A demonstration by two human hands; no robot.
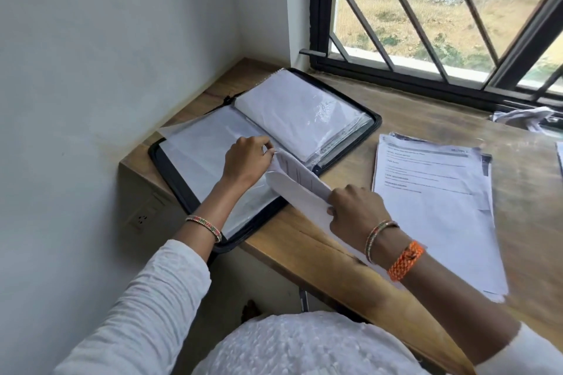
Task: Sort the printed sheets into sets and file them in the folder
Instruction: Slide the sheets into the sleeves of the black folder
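A black zip folder [170,173] lies open at the desk's left end, its clear plastic sleeves [301,113] spread to both sides. My left hand [246,161] rests on the near sleeve page and pinches its edge by the spine. My right hand [353,210] grips the lower end of a set of printed sheets [295,183]. The set's upper end meets the sleeve edge at my left fingers. A stack of printed sheets [432,198] lies flat on the desk to the right.
The wooden desk [320,240] fits into a corner, with a white wall at the left and a barred window [426,15] behind. Crumpled paper [518,117] lies by the window sill at the far right. A wall socket [141,219] is below the desk's left end.
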